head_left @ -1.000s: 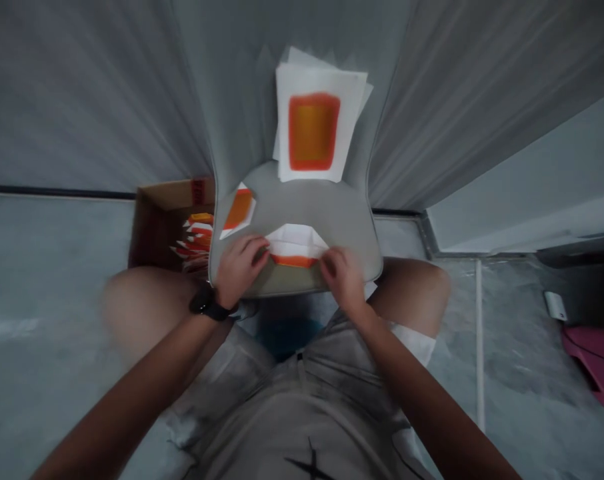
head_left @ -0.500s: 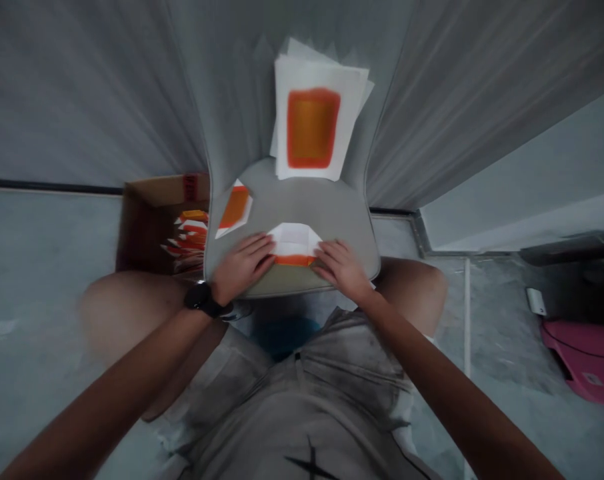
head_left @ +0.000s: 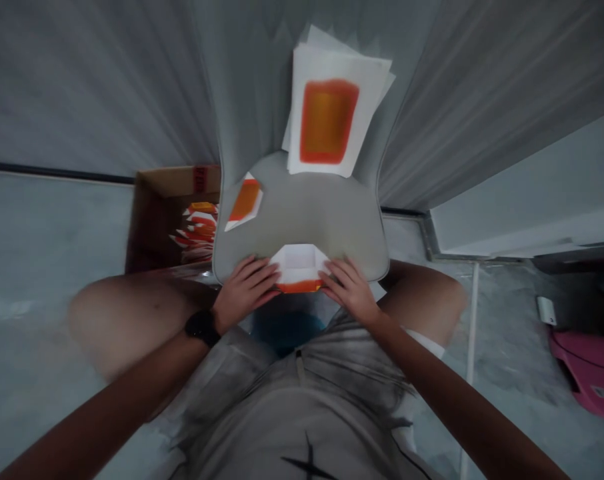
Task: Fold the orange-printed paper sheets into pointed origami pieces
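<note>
Between my two hands is a folded sheet of paper [head_left: 301, 259], white with an orange strip along its near edge. It is at the front edge of the grey chair seat [head_left: 312, 207]. My left hand [head_left: 249, 287] grips its left end, fingers closed over the white corner. At the right end, my right hand [head_left: 349, 288] pinches the opposite corner; both thumbs are mostly hidden. A second folded orange-and-white paper [head_left: 245, 201] lies at the seat's left side. Against the backrest leans a stack of white sheets [head_left: 372, 87] printed with an orange rectangle.
Left of the chair stands a cardboard box [head_left: 169, 181] holding several folded orange-and-white papers [head_left: 199, 233]. My knees flank the seat. A pink object [head_left: 589, 373] with a cable lies on the floor at right. Grey curtains [head_left: 107, 80] hang behind.
Both hands have drawn the folded paper toward me, to the seat's front edge. Its white middle now looks more opened into a hollow. The whole view has shifted slightly.
</note>
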A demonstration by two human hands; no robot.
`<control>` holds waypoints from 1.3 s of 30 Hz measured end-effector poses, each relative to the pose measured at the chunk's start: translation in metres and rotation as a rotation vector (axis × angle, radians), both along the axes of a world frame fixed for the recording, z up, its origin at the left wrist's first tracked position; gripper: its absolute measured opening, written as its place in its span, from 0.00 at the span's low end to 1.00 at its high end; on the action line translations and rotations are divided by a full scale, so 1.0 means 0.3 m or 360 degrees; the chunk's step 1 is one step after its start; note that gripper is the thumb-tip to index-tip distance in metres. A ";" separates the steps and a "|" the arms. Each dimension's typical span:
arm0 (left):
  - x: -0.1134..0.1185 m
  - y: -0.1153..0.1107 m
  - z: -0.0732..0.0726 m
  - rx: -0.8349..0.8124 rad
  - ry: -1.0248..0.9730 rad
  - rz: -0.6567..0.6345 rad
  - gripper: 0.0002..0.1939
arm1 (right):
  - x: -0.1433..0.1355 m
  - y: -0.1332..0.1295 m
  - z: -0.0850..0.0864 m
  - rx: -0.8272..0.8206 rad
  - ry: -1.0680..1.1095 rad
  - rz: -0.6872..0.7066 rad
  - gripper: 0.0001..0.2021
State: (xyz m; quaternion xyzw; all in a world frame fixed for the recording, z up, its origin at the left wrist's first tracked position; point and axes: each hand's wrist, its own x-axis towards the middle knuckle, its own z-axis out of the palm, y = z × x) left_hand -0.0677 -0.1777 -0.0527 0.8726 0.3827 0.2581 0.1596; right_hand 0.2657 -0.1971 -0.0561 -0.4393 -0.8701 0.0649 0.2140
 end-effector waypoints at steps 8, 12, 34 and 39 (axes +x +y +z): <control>-0.014 0.016 0.007 -0.0068 0.0024 0.0005 0.16 | -0.011 -0.013 -0.019 -0.0045 0.0049 -0.0026 0.18; -0.012 0.005 0.004 0.0002 0.0027 -0.0017 0.14 | -0.013 -0.022 -0.029 -0.0015 0.0100 -0.0053 0.14; 0.111 0.057 0.015 0.0043 -0.0040 0.0582 0.15 | -0.114 0.106 -0.041 -0.0144 0.0703 -0.0783 0.14; 0.114 0.057 0.006 0.0094 -0.0021 0.0618 0.13 | -0.110 0.099 -0.033 -0.0127 0.0699 -0.0752 0.14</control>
